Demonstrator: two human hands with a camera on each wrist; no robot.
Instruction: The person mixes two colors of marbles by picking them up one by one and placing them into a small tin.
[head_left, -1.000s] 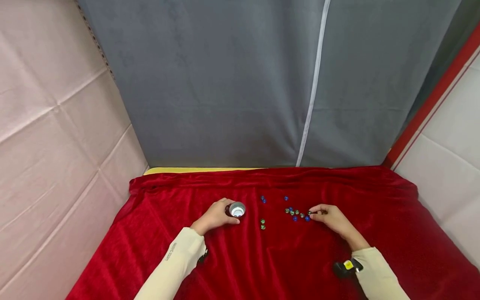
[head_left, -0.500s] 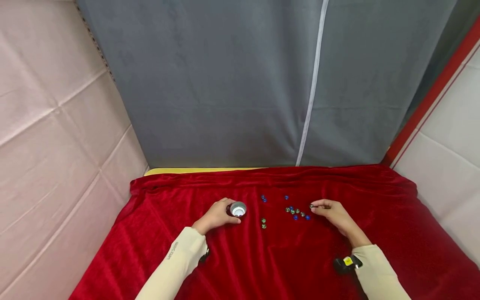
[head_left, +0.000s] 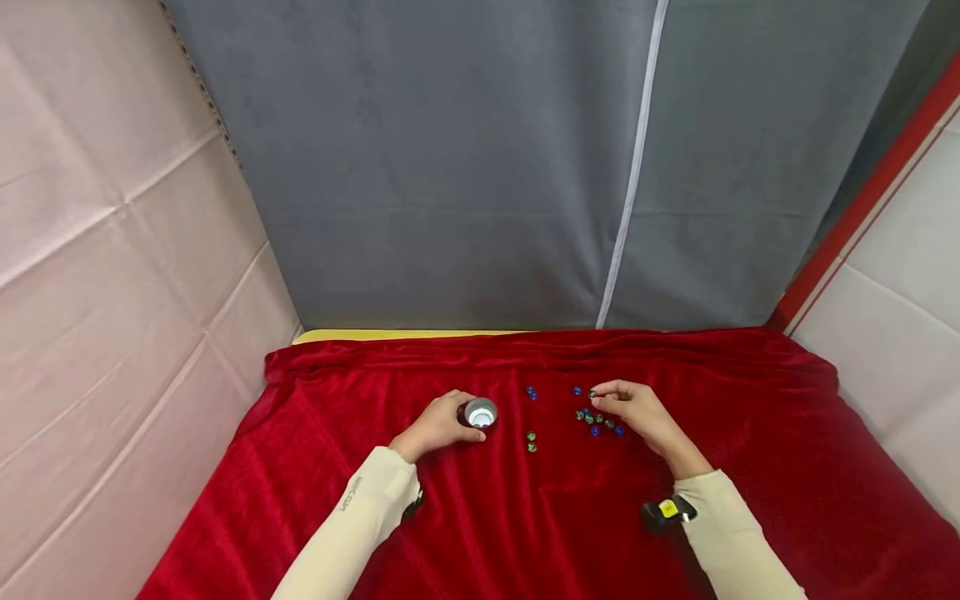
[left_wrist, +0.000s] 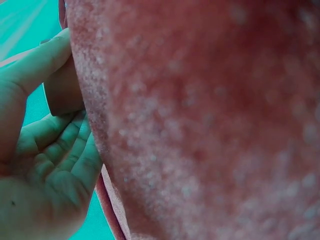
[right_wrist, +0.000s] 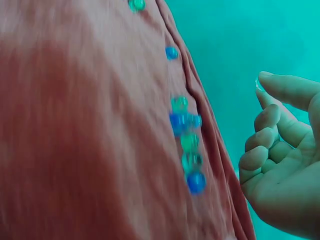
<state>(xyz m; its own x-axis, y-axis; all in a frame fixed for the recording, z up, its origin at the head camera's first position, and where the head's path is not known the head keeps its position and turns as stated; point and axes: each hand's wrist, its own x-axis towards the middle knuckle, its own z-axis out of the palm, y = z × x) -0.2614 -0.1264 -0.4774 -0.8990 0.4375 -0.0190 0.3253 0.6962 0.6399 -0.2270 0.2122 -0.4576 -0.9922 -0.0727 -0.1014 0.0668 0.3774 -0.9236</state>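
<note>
My left hand (head_left: 441, 427) grips a small dark cup (head_left: 471, 404) from its left side, thumb nearest me. The cup's mouth shows a pale inside with small dark spots at the bottom, too small to tell apart. In the left wrist view the cup (left_wrist: 65, 90) appears as a brown wall between thumb and fingers. My right hand (head_left: 643, 417) pinches a green marble (head_left: 592, 395) between thumb and fingertips, above the cloth. In the right wrist view only a thin edge of that marble (right_wrist: 258, 84) shows. Below the hand lies a cluster of green and blue marbles (head_left: 589, 419).
Two blue marbles (head_left: 532, 392) and two green marbles (head_left: 532, 442) lie between the cup and the cluster. A single blue marble (head_left: 577, 390) sits farther back. Wrinkled red velvet cloth (head_left: 480, 517) covers the table, and a grey curtain (head_left: 450, 167) hangs behind.
My right hand has lifted the green marble from the cluster's right end and carried it left and away from me. My left hand stays around the cup.
</note>
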